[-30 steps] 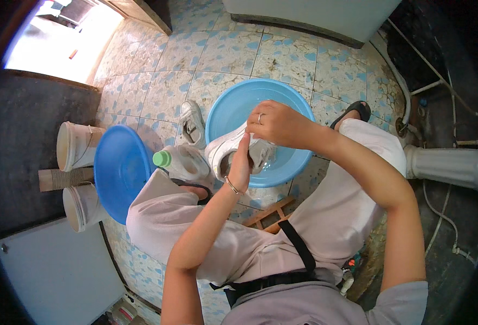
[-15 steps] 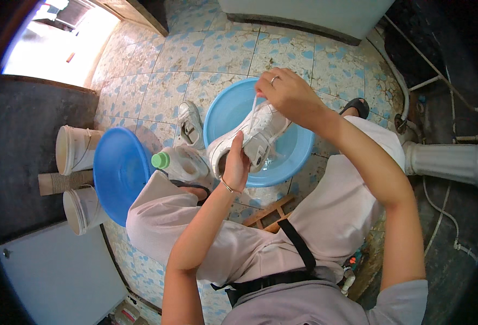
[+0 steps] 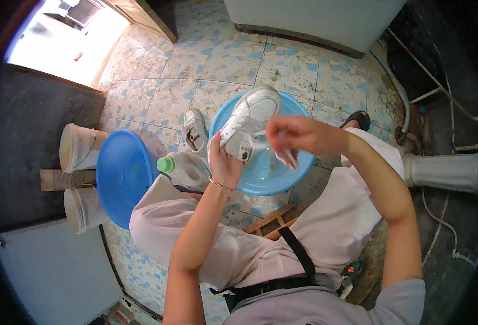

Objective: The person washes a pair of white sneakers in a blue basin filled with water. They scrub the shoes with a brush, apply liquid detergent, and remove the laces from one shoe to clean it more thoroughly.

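In the head view, the left hand [image 3: 225, 165] is wrapped around the heel end of a white shoe [image 3: 252, 111], thumb along the near side, a thin metal bangle [image 3: 221, 184] at the wrist. The shoe is tilted above the light blue basin [image 3: 288, 181], its rounded, smooth-looking toe with a perforated patch pointing away from the person; the padded tongue flops sideways and shows a dark printed mark. The right hand [image 3: 298, 140] is blurred, its fingers bent beside the loosened, soft, flat lace [image 3: 256, 142]; a white strip shows at the fingertips, but I cannot tell whether it is pinched. The basin is round, glossy plastic, with clear water inside.

Just left of it, a second white shoe [image 3: 194, 129] rests on glazed floor tiles [image 3: 228, 62] patterned with blue and cream patches. Near it is a translucent plastic bottle [image 3: 189, 172] with a ridged green cap [image 3: 166, 164]. Farther left, a deeper blue basin [image 3: 121, 179] leans on edge near two pale plastic buckets [image 3: 79, 149]. A slatted wooden frame [image 3: 271, 223] shows between the knees.
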